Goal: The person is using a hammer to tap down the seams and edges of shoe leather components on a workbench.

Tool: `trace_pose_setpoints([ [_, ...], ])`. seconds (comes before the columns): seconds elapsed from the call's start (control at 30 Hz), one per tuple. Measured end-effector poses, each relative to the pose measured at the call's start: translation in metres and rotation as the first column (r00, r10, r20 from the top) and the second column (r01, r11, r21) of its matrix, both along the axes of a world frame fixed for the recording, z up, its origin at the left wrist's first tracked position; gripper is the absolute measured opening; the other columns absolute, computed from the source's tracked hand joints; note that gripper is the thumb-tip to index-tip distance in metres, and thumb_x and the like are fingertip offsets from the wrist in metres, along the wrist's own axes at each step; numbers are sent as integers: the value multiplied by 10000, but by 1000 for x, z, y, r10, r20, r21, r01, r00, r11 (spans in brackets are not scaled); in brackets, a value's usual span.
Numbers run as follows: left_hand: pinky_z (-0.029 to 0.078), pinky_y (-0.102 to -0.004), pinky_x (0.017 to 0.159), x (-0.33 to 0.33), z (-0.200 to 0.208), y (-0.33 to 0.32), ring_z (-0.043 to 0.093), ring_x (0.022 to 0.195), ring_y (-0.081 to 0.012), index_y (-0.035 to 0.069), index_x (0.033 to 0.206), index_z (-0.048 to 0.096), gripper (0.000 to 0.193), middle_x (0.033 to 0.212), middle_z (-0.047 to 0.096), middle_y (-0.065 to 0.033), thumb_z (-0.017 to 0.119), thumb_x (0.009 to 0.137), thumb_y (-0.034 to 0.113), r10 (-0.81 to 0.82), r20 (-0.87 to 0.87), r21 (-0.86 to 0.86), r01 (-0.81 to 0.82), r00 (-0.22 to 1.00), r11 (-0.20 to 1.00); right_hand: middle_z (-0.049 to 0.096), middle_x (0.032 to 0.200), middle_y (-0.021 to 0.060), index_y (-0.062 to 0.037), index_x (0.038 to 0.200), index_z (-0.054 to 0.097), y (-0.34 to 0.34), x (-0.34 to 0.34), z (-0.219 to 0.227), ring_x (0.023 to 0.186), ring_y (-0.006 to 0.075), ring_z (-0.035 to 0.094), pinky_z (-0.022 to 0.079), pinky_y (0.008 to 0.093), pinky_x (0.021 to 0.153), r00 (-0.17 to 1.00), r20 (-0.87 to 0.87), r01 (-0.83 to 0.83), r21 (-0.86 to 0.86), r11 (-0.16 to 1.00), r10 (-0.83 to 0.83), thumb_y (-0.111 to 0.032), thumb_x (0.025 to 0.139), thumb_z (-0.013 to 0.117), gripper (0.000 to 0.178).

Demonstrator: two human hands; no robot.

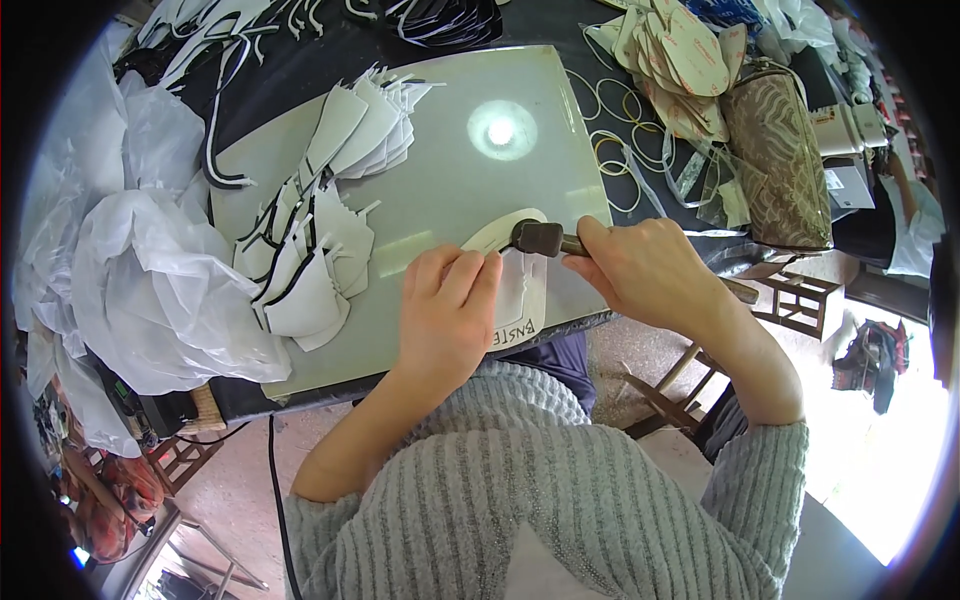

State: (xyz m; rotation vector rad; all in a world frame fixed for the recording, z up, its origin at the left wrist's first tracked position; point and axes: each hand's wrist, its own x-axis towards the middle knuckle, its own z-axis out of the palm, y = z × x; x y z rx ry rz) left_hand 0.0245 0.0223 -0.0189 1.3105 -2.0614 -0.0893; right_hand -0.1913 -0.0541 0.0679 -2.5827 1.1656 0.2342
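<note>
At the centre of the frame the right hand (645, 270) is clenched round the handle of a dark-headed hammer (540, 239), its head over the upper part of a cream card (537, 300) that lies near the lower edge of a grey board (550, 110). A white piece (511, 290) lies on the card, and dark hand-drawn capitals run along the card's lower end, partly cut off by the left hand (445, 305). That hand's fingers are bent, the tips down by the card's left side, just beside the hammer head; whether they pinch something cannot be told from this angle. Left of centre, white shaped pieces with black edging (300, 270) lie overlapped on the board, with another fanned stack (370, 130) above them. At the upper right, cream cut-outs (690, 50) carry rows of red print, too small to make out. Beside them stand a patterned brown pouch (775, 150) and a white cylinder (840, 130) bearing small marks, while loose bands (602, 140) lie to their left. A crumpled clear plastic bag (170, 280) fills the left side.
</note>
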Motion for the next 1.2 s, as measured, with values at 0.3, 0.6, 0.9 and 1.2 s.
trace_pose_setpoints([
  [0.3,488,-415,874,1,3,0,561,983,-274,-37,1081,640,410,1049,569,-96,637,678,37,-47,99,-36,51,994,998,557,521,114,-28,810,517,0,2,10,483,321,602,467,421,460,986,161,46,-81,996,-32,-320,967,581,337],
  [0.6,490,-417,864,1,-1,-2,554,980,-280,-36,1069,633,390,1039,563,-101,637,686,36,-36,102,-55,41,994,998,522,495,104,-27,796,491,14,2,6,433,312,570,442,397,405,961,246,153,-102,983,-124,-295,961,602,334],
  [0.9,428,-401,832,3,7,-1,568,944,-268,36,1040,685,274,1000,596,-52,696,767,17,68,-112,94,-58,991,994,552,527,155,-8,845,473,25,8,-8,482,376,586,438,462,446,985,112,129,26,991,-131,-280,962,595,320],
  [1.2,428,-400,810,5,4,4,574,923,-248,42,1012,694,261,981,596,-36,703,753,9,-9,43,-20,10,999,1000,552,535,152,-11,854,473,23,3,-11,481,375,583,436,452,439,986,122,111,6,994,-111,-269,960,604,308],
])
